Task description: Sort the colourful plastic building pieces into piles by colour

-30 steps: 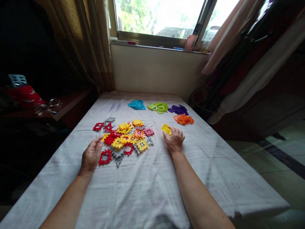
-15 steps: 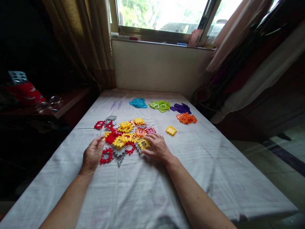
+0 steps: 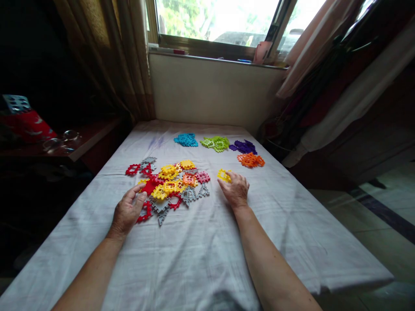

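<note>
A mixed pile of flat, notched plastic building pieces lies on the white-covered table (image 3: pixel 201 250). At the pile's left edge, my left hand (image 3: pixel 127 211) rests with thumb and fingers apart. Its fingertips are beside a yellow piece (image 3: pixel 142 182) and a solid red piece (image 3: pixel 151 186). To the right of the pile, my right hand (image 3: pixel 236 190) grips a yellow open-centred square piece (image 3: pixel 223 174) between thumb and fingers. The lone yellow piece seen there earlier is hidden behind that hand. Grey triangle pieces (image 3: pixel 203 191) lie at the pile's right side.
Toward the far edge sit single-colour heaps: blue (image 3: pixel 186 139), lime green (image 3: pixel 215 144), purple (image 3: pixel 244 147) and orange (image 3: pixel 250 160). Eyeglasses (image 3: pixel 61 141) rest on a dark side table at left. Clothes (image 3: pixel 319 103) hang at right.
My right hand has moved right, away from the pile, carrying a yellow square piece. Grey pieces it covered now show. The left hand has barely shifted.
</note>
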Available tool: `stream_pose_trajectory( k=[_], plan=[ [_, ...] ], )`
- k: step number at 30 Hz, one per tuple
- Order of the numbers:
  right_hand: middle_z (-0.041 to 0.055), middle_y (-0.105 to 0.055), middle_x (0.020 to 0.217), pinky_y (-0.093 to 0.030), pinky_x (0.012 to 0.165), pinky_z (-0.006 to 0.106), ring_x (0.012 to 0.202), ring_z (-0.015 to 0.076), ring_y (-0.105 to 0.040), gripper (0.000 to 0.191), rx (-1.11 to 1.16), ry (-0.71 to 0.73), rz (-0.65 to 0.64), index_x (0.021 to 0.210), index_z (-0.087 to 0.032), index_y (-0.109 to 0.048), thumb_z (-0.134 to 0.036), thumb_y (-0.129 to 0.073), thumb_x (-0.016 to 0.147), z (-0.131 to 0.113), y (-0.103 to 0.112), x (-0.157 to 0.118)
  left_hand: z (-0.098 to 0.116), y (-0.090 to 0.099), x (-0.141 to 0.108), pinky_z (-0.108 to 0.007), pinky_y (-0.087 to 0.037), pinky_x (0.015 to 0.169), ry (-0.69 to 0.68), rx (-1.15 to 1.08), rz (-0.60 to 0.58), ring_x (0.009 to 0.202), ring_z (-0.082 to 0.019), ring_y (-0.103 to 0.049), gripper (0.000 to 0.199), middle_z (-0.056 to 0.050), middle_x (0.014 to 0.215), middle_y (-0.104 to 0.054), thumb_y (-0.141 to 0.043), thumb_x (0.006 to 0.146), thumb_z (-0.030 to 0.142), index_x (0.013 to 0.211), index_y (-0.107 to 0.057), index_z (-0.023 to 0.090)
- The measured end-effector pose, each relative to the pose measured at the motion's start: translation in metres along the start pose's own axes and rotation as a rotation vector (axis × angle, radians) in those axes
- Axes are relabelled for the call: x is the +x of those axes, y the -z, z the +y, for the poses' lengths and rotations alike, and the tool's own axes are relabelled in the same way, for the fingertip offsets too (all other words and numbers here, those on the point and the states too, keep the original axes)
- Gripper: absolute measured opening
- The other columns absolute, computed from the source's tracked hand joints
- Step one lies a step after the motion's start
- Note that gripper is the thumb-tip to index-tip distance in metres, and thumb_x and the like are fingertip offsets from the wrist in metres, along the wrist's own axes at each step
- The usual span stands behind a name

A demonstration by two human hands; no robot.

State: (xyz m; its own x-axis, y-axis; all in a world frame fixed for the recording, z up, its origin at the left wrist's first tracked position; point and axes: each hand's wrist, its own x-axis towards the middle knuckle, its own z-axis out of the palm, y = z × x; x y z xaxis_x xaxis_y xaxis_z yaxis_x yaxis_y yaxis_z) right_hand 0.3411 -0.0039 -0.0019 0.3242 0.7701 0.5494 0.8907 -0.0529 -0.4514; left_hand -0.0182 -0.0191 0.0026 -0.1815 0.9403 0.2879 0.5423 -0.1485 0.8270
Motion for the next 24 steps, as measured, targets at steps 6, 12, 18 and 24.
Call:
stream_pose_trajectory(
  k=[6, 12, 18, 24],
  plan=[
    [0.0198, -0.062, 0.125, -0.038, 0.097, 0.056, 0.121, 0.0404, -0.050, 0.035, -0.081, -0.194, -0.032, 0.111, -0.018, -0.070, -0.039, -0.067, 0.083, 0.020, 0.000, 0.004, -0.001, -0.001, 0.000, -0.040, -0.045, 0.108, -0.014, 0.018, 0.004, 0.119, -0.025, -0.062, 0.051, -0.007, 0.124, -0.069, -0.054, 0.082, 0.057, 0.117, -0.066, 0.022],
    [0.0107, -0.067, 0.122, -0.036, 0.106, 0.051, 0.122, 0.0317, -0.053, 0.023, 0.134, 0.170, -0.061, 0.105, -0.023, -0.072, -0.029, -0.059, 0.087, -0.033, -0.003, -0.007, -0.002, -0.003, 0.001, -0.040, -0.046, 0.107, -0.012, 0.019, 0.012, 0.117, -0.025, -0.063, 0.049, -0.008, 0.124, -0.069, -0.054, 0.081, 0.055, 0.116, -0.067, 0.022],
    [0.0059, -0.066, 0.128, -0.038, 0.106, 0.045, 0.127, 0.0271, -0.051, 0.033, 0.209, 0.530, -0.415, 0.116, -0.027, -0.069, -0.040, -0.067, 0.085, -0.112, -0.023, -0.019, -0.002, -0.003, 0.001, -0.041, -0.047, 0.106, -0.021, 0.027, -0.003, 0.117, -0.025, -0.063, 0.050, -0.008, 0.124, -0.069, -0.055, 0.080, 0.054, 0.116, -0.066, 0.022],
    [0.0032, -0.072, 0.115, -0.037, 0.104, 0.045, 0.118, 0.0244, -0.055, 0.023, 0.203, 0.501, -0.503, 0.109, -0.030, -0.072, -0.033, -0.067, 0.086, -0.131, -0.035, -0.023, -0.003, -0.004, 0.002, -0.040, -0.043, 0.111, -0.181, 0.109, -0.074, 0.122, -0.024, -0.061, 0.047, -0.008, 0.126, -0.068, -0.057, 0.080, 0.052, 0.115, -0.067, 0.022]
  ],
)
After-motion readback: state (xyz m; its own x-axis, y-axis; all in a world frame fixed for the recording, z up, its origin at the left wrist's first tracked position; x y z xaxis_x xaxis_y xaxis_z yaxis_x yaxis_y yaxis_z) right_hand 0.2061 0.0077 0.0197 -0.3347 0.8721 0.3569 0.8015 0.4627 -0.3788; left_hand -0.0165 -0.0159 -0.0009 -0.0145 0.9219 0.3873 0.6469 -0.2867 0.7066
